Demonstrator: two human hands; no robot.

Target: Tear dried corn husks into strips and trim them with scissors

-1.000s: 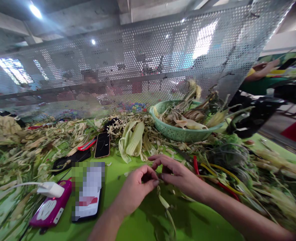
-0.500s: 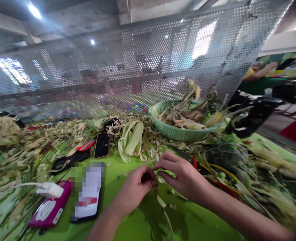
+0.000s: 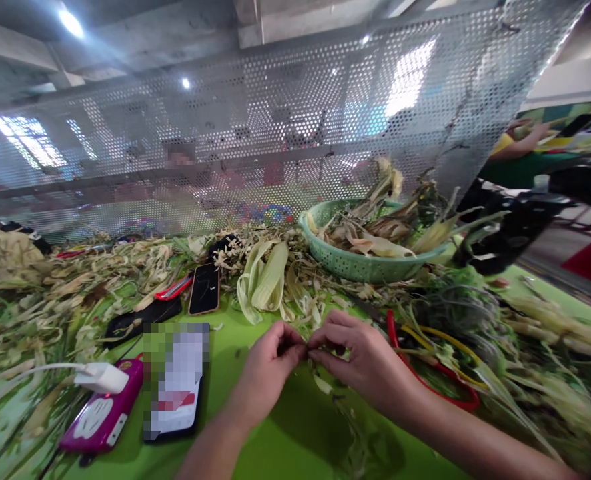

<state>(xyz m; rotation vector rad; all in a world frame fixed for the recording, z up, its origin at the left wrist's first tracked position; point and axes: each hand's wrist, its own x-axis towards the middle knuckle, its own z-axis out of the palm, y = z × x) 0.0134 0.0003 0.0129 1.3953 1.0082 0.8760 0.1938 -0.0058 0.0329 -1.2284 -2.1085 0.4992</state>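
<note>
My left hand point(image 3: 270, 367) and my right hand point(image 3: 358, 353) meet fingertip to fingertip just above the green tabletop. Both are closed in a pinch on a thin corn husk strip point(image 3: 321, 384). Its upper part is hidden by the fingers, and its lower end trails down, smeared by motion. Right beside my right wrist lie red-handled scissors point(image 3: 394, 333) and a yellow-handled tool point(image 3: 445, 338), both partly covered. Beyond my hands, wide pale green corn husks point(image 3: 270, 277) rest on a heap of scraps.
A green plastic basket point(image 3: 370, 267) full of dried husks stands behind. To the left are a large phone point(image 3: 180, 387), a smaller phone point(image 3: 204, 288), a red cutter point(image 3: 174, 288) and a magenta power bank point(image 3: 103, 413). A perforated metal screen point(image 3: 275, 133) crosses the back.
My fingertips have come closer together, with the left hand slightly higher. The hanging strip has swung to the right and blurred. More of the red scissor handles shows.
</note>
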